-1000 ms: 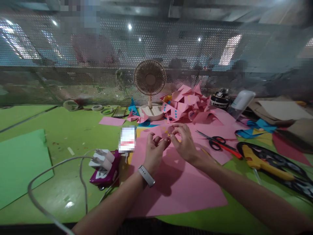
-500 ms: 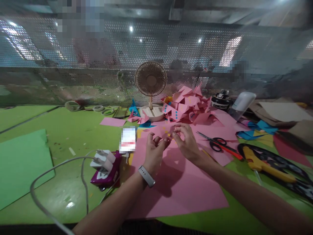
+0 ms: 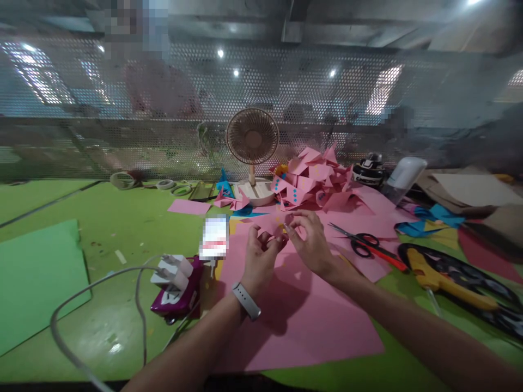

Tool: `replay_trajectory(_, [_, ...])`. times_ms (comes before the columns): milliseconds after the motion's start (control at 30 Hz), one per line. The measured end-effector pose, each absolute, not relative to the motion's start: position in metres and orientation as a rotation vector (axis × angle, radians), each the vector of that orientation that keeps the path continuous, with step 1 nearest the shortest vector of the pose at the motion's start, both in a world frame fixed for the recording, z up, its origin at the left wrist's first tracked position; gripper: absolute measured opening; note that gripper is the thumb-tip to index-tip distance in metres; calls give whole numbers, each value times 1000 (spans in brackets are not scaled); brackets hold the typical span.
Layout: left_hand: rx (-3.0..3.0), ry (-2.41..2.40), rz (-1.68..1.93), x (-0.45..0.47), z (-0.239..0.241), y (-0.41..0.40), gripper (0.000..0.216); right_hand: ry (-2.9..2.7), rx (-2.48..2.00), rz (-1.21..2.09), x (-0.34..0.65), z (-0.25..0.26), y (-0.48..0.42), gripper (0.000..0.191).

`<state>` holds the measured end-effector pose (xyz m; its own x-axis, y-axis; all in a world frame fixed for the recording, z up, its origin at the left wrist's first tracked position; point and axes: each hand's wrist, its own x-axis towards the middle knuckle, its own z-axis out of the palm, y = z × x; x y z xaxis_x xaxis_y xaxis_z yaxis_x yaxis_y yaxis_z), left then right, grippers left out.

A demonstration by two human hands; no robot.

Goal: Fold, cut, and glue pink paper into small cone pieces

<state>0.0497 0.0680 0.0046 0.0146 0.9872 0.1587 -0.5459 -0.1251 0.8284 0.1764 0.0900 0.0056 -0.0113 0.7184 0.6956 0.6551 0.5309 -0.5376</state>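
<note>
A green table (image 3: 131, 228) fills the lower view, a mesh screen (image 3: 163, 130) rising beyond its far edge. A large pink sheet (image 3: 318, 332) lies across the table's middle, reaching close to the near edge. Toward the far edge sits a pile of folded pink paper (image 3: 312, 177), just right of a desk fan (image 3: 252, 136). Orange-and-black scissors (image 3: 363, 245) lie right of the hands.

The left hand (image 3: 261, 258) and right hand (image 3: 312, 242) meet above the far part of the sheet. Between them is a small pink piece (image 3: 273, 222) with tiny yellow bits (image 3: 280, 225): the left's curled fingers appear to grip its near edge, the right's thumb and forefinger to pinch its right edge.

Compared with half a second ago, the right thumb has edged slightly closer to the left fingers; the table's layout is unchanged. That suggests close fingertip work on this piece is still under way.
</note>
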Motion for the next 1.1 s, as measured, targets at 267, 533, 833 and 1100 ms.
replay_trajectory(267, [873, 653, 1483, 50, 4, 67, 47, -1708, -1144, 76, 174, 4, 87, 7])
replay_trajectory(533, [869, 670, 1481, 51, 7, 65, 46, -1697, -1177, 62, 173, 2, 87, 5])
replay_trajectory(833, [865, 704, 1491, 50, 6, 67, 49, -1724, -1152, 17, 174, 2, 88, 6])
replay_trajectory(1100, [895, 728, 1461, 48, 2, 70, 55, -1708, -1118, 73, 174, 3, 86, 6])
